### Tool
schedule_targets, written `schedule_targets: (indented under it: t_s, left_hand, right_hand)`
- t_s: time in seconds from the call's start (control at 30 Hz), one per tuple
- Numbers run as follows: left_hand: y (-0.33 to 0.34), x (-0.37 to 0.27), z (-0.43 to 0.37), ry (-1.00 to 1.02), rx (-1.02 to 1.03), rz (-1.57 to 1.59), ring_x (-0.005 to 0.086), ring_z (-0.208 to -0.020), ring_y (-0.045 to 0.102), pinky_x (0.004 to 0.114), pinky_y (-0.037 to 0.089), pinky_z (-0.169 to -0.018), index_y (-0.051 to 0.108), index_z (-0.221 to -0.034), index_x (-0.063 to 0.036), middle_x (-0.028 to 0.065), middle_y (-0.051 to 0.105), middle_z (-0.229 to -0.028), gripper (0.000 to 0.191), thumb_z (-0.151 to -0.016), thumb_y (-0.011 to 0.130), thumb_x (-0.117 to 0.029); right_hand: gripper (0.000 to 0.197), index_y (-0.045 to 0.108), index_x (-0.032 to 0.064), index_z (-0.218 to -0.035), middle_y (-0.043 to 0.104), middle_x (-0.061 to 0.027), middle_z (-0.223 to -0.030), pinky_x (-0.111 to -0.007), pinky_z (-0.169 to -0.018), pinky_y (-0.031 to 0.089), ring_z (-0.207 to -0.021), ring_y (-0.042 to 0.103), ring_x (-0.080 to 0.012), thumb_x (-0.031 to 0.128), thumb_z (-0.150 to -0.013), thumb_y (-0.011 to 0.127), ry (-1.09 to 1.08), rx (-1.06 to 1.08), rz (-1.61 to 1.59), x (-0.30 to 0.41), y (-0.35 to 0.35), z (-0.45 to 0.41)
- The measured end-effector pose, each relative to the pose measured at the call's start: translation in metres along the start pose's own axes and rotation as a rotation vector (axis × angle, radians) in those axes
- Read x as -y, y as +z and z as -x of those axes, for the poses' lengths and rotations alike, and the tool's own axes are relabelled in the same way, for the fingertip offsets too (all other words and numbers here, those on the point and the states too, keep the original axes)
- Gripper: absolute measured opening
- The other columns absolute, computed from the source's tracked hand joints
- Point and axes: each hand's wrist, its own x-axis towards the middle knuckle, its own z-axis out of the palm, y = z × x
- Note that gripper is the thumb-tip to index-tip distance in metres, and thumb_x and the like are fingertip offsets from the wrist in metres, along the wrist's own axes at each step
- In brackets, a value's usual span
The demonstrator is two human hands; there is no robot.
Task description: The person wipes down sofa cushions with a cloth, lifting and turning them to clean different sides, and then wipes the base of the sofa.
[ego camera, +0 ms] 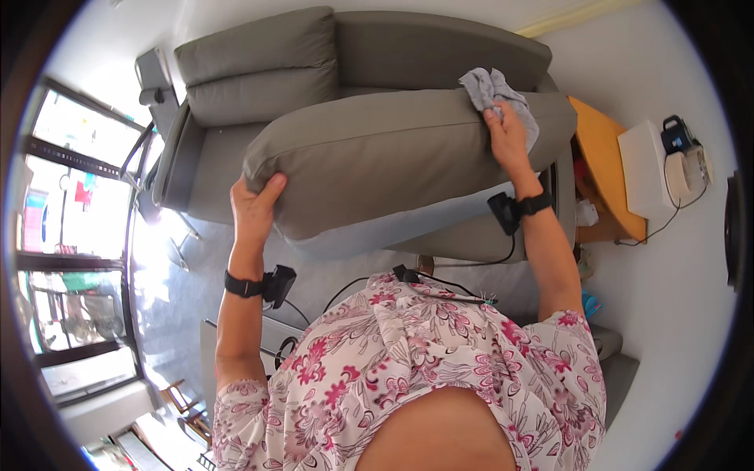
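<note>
A large grey sofa cushion is raised and tilted in front of me, above the sofa seat. My left hand grips its left corner, thumb on the near face and the fingers hidden behind. My right hand holds a crumpled light grey cloth against the cushion's right part, across its seam. A pale bluish underside shows along the cushion's lower edge. Each wrist wears a black strap with a small device and a cable.
Behind the raised cushion stands the grey sofa, with another cushion at its left. On the right are a wooden cabinet, a white box and wired devices on the wall side. Glazed doors stand at the left.
</note>
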Motion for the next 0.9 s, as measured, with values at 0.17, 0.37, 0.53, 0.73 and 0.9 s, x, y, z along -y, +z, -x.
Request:
schedule_targets:
  t_s: [0.17,0.37,0.53,0.73,0.9]
  left_hand:
    - [0.003,-0.008,0.001,0.018,0.061,0.132,0.0128,-0.095,0.056,0.027,0.044,-0.086,0.056,-0.116,0.0021,0.0056,0.063,-0.105,0.038,-0.082,0.066,-0.011]
    - [0.007,-0.025,-0.001,0.193,0.129,0.109,0.0124,-0.096,0.056,0.028,0.044,-0.087,0.054,-0.117,0.0033,0.0057,0.063,-0.105,0.039,-0.082,0.066,-0.009]
    - [0.021,-0.046,0.006,0.131,0.118,0.106,0.0121,-0.096,0.055,0.026,0.043,-0.087,0.054,-0.117,0.0042,0.0046,0.063,-0.104,0.041,-0.081,0.067,-0.009]
    - [0.051,-0.076,0.011,0.211,0.112,0.021,0.0121,-0.096,0.055,0.025,0.042,-0.087,0.055,-0.117,0.0039,0.0049,0.063,-0.104,0.042,-0.079,0.069,-0.010]
    - [0.069,-0.089,0.015,0.241,0.037,0.033,0.0115,-0.095,0.056,0.026,0.043,-0.086,0.056,-0.115,0.0029,0.0050,0.063,-0.102,0.040,-0.078,0.069,-0.009]
  right_hand:
    - [0.026,0.054,0.0024,-0.104,0.056,-0.0169,-0.113,-0.035,-0.082,0.044,-0.099,0.056,-0.0334,0.020,-0.087,0.058,-0.220,0.024,-0.210,0.101,0.042,0.015]
    - [0.038,0.056,0.0097,-0.106,0.051,-0.0139,-0.122,-0.040,-0.088,0.037,-0.111,0.049,-0.0325,0.022,-0.073,0.071,-0.594,0.193,-0.184,0.203,0.049,0.039]
    - [0.056,0.054,0.0141,-0.115,0.047,-0.0106,-0.127,-0.042,-0.091,0.031,-0.117,0.044,-0.0315,0.028,-0.065,0.075,-0.651,0.130,-0.015,0.205,0.013,0.033]
    - [0.058,0.051,0.0156,-0.119,0.048,-0.0102,-0.126,-0.042,-0.092,0.031,-0.116,0.045,-0.0293,0.021,-0.066,0.072,-0.546,0.112,0.068,0.159,-0.036,0.016]
    - [0.049,0.052,0.0112,-0.117,0.052,-0.0115,-0.124,-0.042,-0.095,0.032,-0.114,0.049,-0.0294,0.012,-0.070,0.063,-0.418,0.054,0.155,0.050,-0.072,0.009]
